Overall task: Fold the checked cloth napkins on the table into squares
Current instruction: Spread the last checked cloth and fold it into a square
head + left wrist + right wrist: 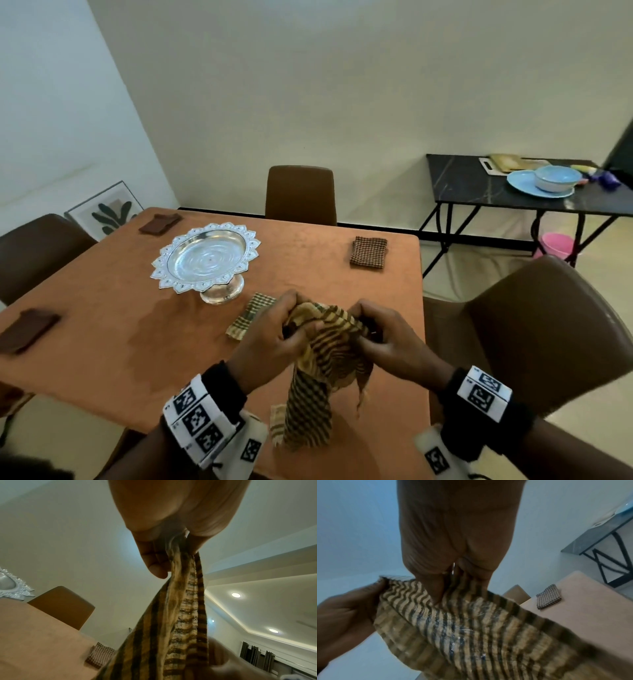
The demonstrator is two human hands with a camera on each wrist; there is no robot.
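A yellow and dark brown checked napkin (pixel 325 370) hangs bunched in the air above the near edge of the orange table (pixel 137 342). My left hand (pixel 274 335) grips its upper left part and my right hand (pixel 387 339) grips its upper right part; the cloth's lower end dangles below the table edge. In the left wrist view my fingers (pixel 154 561) pinch the napkin (pixel 180 622). The right wrist view shows the napkin (pixel 471 628) stretched between both hands. A second pale checked napkin (pixel 250 320) lies folded just behind my left hand. A darker checked napkin (pixel 369 252) lies folded at the far right.
A silver pedestal dish (pixel 205 260) stands left of centre. Brown folded cloths lie at the far left (pixel 160 223) and near left (pixel 27 329). Brown chairs (pixel 534 329) surround the table. A dark side table (pixel 513 195) with blue dishes stands at the right wall.
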